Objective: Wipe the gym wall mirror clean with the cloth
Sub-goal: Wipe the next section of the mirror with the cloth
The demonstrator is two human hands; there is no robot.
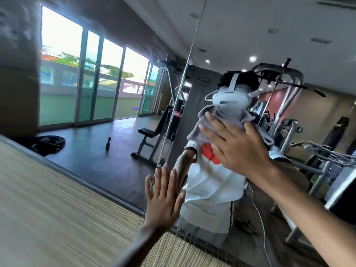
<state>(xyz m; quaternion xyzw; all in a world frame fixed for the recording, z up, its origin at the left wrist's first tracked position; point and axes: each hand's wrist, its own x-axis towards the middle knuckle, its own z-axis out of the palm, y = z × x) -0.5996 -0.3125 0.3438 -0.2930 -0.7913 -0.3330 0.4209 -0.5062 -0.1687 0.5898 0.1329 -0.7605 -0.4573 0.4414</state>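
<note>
The wall mirror (pixel 107 143) fills most of the view and reflects a gym room. My right hand (pixel 234 143) presses a grey cloth (pixel 225 117) flat against the glass, fingers spread and straight, thumb hooked over the cloth's right edge. Part of the cloth bunches above and to the right of the hand. My left hand (pixel 163 195) lies flat on the mirror lower down, fingers straight and pointing up, close to a vertical seam (pixel 179 89) between two mirror panels.
A striped wood-grain wall panel (pixel 57 209) borders the mirror at the lower left. The glass reflects a weight bench, a cable machine, a spray bottle on the floor, sliding glass doors, and a person in a white shirt with a headset.
</note>
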